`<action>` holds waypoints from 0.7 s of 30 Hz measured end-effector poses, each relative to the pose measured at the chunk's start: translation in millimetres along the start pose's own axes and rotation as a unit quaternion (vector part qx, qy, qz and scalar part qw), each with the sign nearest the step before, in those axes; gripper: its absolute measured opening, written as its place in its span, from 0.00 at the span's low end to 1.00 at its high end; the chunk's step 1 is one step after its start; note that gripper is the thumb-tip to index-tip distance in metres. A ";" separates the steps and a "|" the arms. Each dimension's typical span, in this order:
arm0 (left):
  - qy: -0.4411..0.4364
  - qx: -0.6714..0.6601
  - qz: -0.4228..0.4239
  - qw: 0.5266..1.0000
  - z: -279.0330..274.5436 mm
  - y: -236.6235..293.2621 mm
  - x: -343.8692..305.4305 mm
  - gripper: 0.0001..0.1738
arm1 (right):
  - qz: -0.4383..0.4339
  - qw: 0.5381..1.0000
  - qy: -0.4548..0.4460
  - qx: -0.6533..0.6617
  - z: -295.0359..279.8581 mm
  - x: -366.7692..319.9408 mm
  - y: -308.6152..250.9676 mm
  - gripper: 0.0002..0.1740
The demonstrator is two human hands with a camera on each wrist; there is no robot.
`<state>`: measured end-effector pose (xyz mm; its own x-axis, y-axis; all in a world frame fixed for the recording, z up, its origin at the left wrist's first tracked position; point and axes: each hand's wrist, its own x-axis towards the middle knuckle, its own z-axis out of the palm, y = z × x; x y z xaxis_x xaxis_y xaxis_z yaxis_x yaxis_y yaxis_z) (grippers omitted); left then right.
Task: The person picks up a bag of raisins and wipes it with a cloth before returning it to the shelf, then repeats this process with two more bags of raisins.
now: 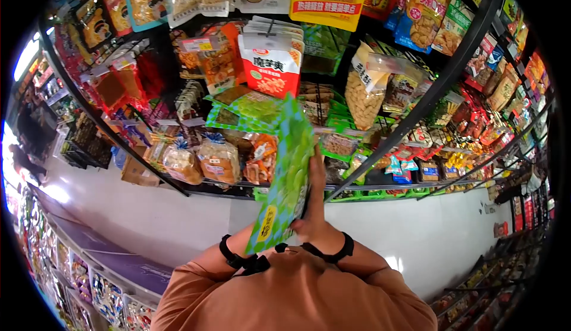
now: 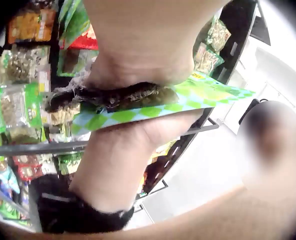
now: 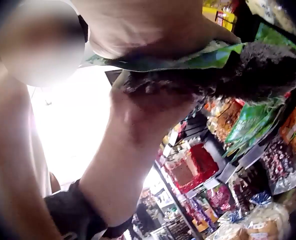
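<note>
A green snack bag [image 1: 285, 170] with a blue-green checked border stands tilted in front of the shelf in the head view. My right hand [image 1: 316, 197] holds it from the right, fingers running up along its back and thumb near the lower edge. The left hand is hidden behind the bag there. In the right wrist view the left hand [image 3: 148, 107] is against the bag's underside, its fingers covered by a dark fuzzy patch. The left wrist view shows the bag [image 2: 208, 97] between both hands. Similar green bags [image 1: 250, 105] hang just behind its upper end.
Hanging snack packs fill the rack ahead, including a red-and-white pack [image 1: 270, 63] and a bag of nuts [image 1: 364, 90]. Bread bags [image 1: 218, 159] sit on the lower shelf. Black rack posts [image 1: 416, 108] slant down on both sides. Pale floor [image 1: 369, 224] lies below.
</note>
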<state>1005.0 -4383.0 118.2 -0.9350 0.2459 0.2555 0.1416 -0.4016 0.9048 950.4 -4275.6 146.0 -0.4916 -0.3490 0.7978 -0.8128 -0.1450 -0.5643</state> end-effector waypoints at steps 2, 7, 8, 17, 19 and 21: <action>-0.052 0.016 -0.011 0.998 11.5 -10.6 4.7 0.40 | -0.011 0.999 0.049 -0.014 -18.4 6.1 7.4 0.49; -0.153 0.077 -0.001 0.985 46.3 -30.3 22.7 0.39 | -0.075 0.992 0.097 -0.042 -66.2 4.9 3.0 0.40; -0.156 0.085 0.008 0.984 53.7 -32.2 25.8 0.39 | 0.119 0.986 0.115 0.033 -75.0 -64.0 54.7 0.41; -0.146 0.318 0.201 0.915 143.9 -49.6 64.4 0.41 | 0.151 0.942 0.283 0.100 -146.5 -50.1 -3.2 0.56; -0.144 0.320 0.216 0.911 162.4 -62.4 75.3 0.39 | 0.086 0.931 0.351 0.050 -170.6 -51.3 -11.8 0.57; -0.136 0.191 0.166 0.958 177.5 -97.5 75.7 0.38 | 0.055 0.960 0.271 -0.051 -204.7 -68.8 -14.5 0.50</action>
<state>978.1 -4168.7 109.7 -0.7062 0.4019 0.5830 0.5739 -0.1575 0.8037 932.1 -4059.9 142.8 -0.6437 0.1801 0.7438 -0.7598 -0.0347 -0.6492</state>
